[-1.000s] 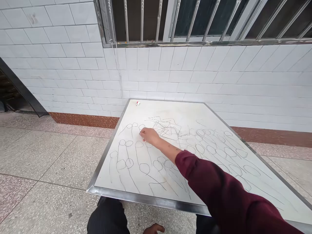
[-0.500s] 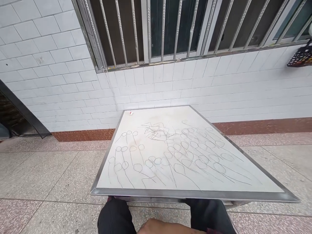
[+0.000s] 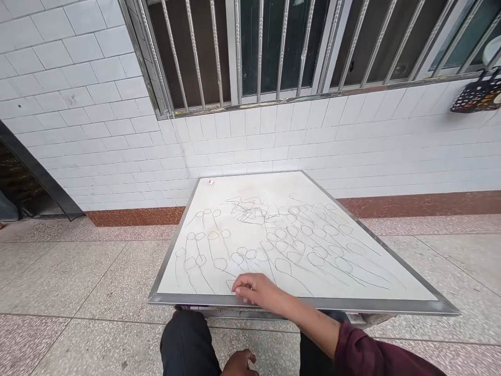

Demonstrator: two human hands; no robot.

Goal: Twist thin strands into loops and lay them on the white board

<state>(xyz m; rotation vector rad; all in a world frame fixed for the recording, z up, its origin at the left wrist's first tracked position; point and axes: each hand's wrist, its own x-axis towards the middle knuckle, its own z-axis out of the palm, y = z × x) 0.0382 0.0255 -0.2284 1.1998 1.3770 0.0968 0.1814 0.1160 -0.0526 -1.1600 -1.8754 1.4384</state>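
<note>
Right hand (image 3: 258,290) over the near edge of the tabletop (image 3: 270,180), its grip curled, fingertips bunched close; whether anything is pinched inside, I can't tell! Just beyond the knuckles, drawn loops (image 3: 282,245) with trailing tails spread left and right across the white surface, then a dark scribble (image 3: 252,211) farther out. Well apart, far left corner: a small white-and-red object (image 3: 211,183). Below, the left hand (image 3: 238,364) sits between the knees (image 3: 188,342), partly cut off, its grip unreadable.
</note>
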